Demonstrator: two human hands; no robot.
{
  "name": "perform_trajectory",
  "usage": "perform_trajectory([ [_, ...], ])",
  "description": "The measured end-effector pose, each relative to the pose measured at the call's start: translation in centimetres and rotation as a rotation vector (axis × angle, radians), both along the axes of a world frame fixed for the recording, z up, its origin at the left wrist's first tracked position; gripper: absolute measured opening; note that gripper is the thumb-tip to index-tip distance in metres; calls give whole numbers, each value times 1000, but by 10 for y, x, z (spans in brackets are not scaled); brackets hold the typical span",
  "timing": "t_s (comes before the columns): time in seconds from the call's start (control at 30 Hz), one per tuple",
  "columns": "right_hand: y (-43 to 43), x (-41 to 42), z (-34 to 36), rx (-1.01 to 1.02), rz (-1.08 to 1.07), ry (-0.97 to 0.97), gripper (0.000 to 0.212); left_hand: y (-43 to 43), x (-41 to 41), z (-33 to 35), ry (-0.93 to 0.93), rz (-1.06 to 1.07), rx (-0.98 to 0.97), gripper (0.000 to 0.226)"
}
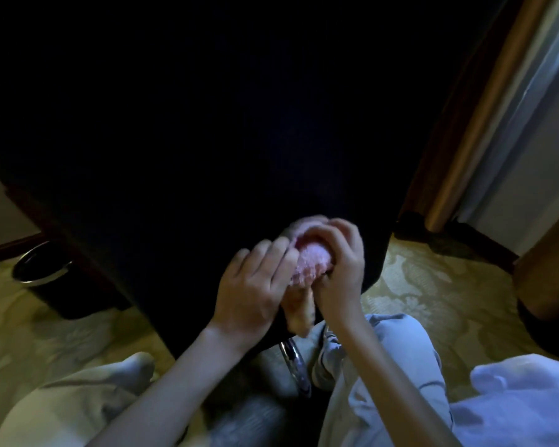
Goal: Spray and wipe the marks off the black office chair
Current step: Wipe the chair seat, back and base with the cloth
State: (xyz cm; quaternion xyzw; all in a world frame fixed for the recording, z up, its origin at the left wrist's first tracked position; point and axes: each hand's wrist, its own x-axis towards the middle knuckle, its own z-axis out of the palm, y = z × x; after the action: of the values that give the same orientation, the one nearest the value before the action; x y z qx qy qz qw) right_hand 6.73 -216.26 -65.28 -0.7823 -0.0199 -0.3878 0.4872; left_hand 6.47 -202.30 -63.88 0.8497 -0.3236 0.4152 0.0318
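The black office chair (207, 140) fills the upper and middle view as a large dark surface, too dark to show any marks. A pink fuzzy cloth (307, 264) is bunched against its lower edge, with a paler end hanging down below my hands. My left hand (255, 288) holds the cloth from the left with fingers laid over it. My right hand (339, 262) grips the cloth from the right, fingers curled round the top. A chrome part of the chair base (296, 366) shows below. No spray bottle is in view.
A black round waste bin (42, 272) with a chrome rim stands at the left on the patterned yellow carpet (433, 285). A wooden frame and pale curtain (513, 108) rise at the right. My legs in light trousers and white socks lie at the bottom.
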Motion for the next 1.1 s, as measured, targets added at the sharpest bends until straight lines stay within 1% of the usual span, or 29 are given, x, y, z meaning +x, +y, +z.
perform_trajectory([
  [0.1, 10, -7, 55, -177, 23, -140, 34, 17, -7, 37, -90, 26, -122, 37],
  [0.13, 14, -8, 74, -226, 34, -185, 34, 23, -10, 53, -128, 38, -167, 37],
  [0.23, 26, -12, 125, -375, 41, -331, 32, 40, -21, 99, -261, 79, -265, 23],
  [0.27, 29, -13, 139, -423, 38, -394, 31, 47, -26, 112, -303, 89, -290, 21],
  [0.37, 38, -15, 171, -565, -5, -616, 33, 68, -41, 145, -429, 99, -352, 31],
  [0.43, 44, -11, 180, -645, -27, -696, 35, 82, -45, 153, -491, 114, -370, 29],
  [0.53, 51, -2, 175, -702, -11, -681, 31, 95, -36, 142, -474, 159, -312, 28],
  [0.63, 51, 4, 155, -725, -10, -608, 29, 96, -25, 117, -465, 168, -272, 39],
  [0.73, 47, 7, 133, -737, 10, -570, 26, 91, -21, 94, -407, 153, -294, 29],
  [0.83, 41, 9, 104, -764, 12, -534, 24, 88, -17, 63, -360, 152, -246, 33],
  [0.97, 37, 10, 58, -776, 44, -476, 25, 88, -16, 19, -265, 147, -221, 20],
  [1.1, 38, 10, 12, -743, 91, -435, 24, 89, -17, -23, -171, 135, -169, 26],
])
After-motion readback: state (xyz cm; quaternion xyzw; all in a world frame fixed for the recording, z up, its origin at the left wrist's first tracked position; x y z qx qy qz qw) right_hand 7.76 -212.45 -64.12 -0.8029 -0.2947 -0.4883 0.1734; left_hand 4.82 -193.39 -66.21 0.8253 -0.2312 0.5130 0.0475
